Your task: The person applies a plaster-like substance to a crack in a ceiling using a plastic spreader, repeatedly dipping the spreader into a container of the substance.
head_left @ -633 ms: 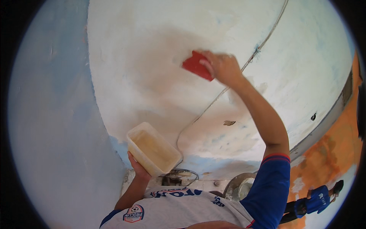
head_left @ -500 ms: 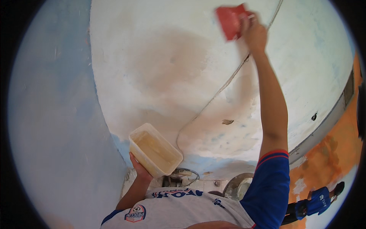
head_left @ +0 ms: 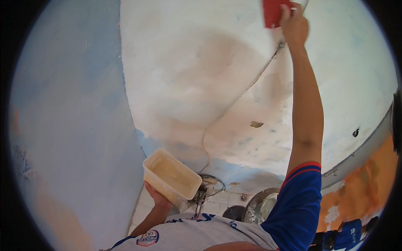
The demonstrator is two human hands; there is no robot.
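High on the pale wall, my right hand grips a red scraper with a flat, wide blade. The blade lies close to the wall; I cannot tell if it touches. The frame's upper edge cuts part of it off. Down at the left, near my body, my left hand supports a translucent rectangular plastic tub from beneath and its side. Some beige paste coats the tub's inside. Wet-looking brownish patches and whiter smears cover the wall between the two hands.
A thin cable runs slantwise down the wall, past a small hole. Bluish wall meets it at a left corner. On the tiled floor sit a round basin and a dark hoop. Another person stands lower right.
My right hand has moved up and to the right with the scraper, whose blade now stands more upright. The view has shifted a little; the tub stays in my left hand.
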